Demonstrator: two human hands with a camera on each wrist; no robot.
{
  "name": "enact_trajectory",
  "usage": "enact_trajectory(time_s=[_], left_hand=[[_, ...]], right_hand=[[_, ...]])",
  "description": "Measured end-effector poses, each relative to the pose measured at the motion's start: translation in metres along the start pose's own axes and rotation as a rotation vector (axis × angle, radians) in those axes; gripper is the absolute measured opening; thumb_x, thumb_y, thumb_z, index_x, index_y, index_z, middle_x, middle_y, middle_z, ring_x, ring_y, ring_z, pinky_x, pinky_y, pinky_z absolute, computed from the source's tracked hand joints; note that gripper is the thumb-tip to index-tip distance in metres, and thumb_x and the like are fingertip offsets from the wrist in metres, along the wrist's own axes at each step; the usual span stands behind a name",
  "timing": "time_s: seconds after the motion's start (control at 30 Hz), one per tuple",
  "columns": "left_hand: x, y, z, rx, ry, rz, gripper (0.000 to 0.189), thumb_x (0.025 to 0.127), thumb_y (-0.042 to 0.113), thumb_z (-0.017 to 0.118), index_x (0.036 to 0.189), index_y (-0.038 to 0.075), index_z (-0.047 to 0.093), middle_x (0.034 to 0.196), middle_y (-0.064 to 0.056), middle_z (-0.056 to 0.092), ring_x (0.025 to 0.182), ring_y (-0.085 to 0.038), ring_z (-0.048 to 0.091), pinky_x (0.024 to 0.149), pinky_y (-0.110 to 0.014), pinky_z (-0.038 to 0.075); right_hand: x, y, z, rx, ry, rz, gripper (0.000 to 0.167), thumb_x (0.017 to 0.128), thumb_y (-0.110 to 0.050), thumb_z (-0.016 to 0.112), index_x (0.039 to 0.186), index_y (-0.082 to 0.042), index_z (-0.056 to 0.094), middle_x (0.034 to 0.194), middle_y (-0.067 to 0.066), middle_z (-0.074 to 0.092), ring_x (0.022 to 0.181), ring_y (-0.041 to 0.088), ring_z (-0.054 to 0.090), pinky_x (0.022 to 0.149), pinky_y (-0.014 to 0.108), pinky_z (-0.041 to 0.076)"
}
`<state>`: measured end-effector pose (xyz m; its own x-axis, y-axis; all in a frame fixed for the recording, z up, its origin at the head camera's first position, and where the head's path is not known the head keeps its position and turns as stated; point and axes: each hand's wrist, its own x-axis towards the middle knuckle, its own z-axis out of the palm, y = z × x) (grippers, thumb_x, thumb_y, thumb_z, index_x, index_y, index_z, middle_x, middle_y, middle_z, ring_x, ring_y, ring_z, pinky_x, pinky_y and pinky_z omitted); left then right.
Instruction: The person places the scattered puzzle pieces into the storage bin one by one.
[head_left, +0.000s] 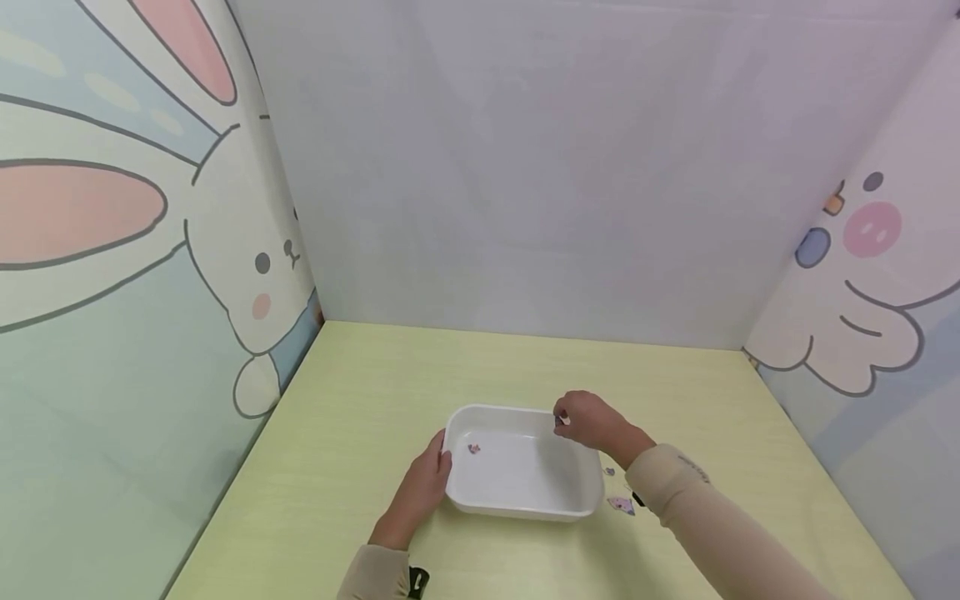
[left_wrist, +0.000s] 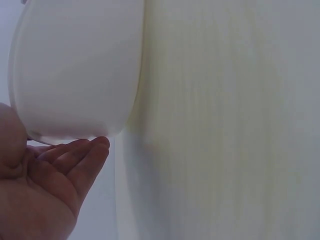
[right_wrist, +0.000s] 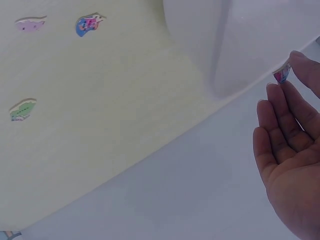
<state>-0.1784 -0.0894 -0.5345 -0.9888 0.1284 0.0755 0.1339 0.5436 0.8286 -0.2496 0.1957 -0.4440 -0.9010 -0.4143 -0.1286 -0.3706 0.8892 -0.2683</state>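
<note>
A white rectangular basin (head_left: 525, 511) stands on the pale yellow table. At its left end my left hand (head_left: 422, 482) grips it, thumb by the rim and fingers along the outer wall (left_wrist: 80, 75). Above the far right rim, my right hand (head_left: 595, 423) pinches a small printed puzzle piece (right_wrist: 282, 73) between thumb and fingertips. The other fingers of that hand lie side by side below the pinch in the right wrist view. Inside the basin, one small puzzle piece (head_left: 474, 448) rests on the floor toward the left.
Right of the basin, partly behind the right sleeve (head_left: 667, 483), lie a pinkish piece (head_left: 622, 504) and a smaller one (head_left: 609, 472). The right wrist view shows purple (right_wrist: 31, 25), blue (right_wrist: 89, 25) and green (right_wrist: 22, 109) pieces on the table. Cartoon-printed side walls and a plain back wall (head_left: 510, 167) surround it.
</note>
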Motion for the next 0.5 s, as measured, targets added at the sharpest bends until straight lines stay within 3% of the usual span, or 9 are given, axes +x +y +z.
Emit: enact_trajectory(time_s=[0.2, 0.5], left_hand=[[0.001, -0.001, 0.002, -0.004, 0.002, -0.008, 0.044, 0.104, 0.01, 0.043, 0.145, -0.005, 0.037, 0.138, -0.026, 0.049, 0.124, -0.04, 0.049, 0.103, -0.055, 0.038], [0.002, -0.003, 0.002, -0.008, 0.005, -0.007, 0.044, 0.104, 0.012, 0.042, 0.146, -0.002, 0.038, 0.138, -0.024, 0.05, 0.124, -0.038, 0.049, 0.102, -0.055, 0.038]], right_hand=[[0.006, -0.01, 0.004, -0.028, 0.015, -0.089, 0.008, 0.085, -0.01, 0.076, 0.085, -0.008, 0.068, 0.081, -0.002, 0.058, 0.077, 0.016, 0.053, 0.072, 0.036, 0.05], [0.014, -0.031, 0.012, -0.029, -0.008, -0.113, 0.009, 0.085, -0.01, 0.075, 0.082, -0.01, 0.066, 0.078, -0.002, 0.057, 0.075, 0.014, 0.051, 0.07, 0.036, 0.049]])
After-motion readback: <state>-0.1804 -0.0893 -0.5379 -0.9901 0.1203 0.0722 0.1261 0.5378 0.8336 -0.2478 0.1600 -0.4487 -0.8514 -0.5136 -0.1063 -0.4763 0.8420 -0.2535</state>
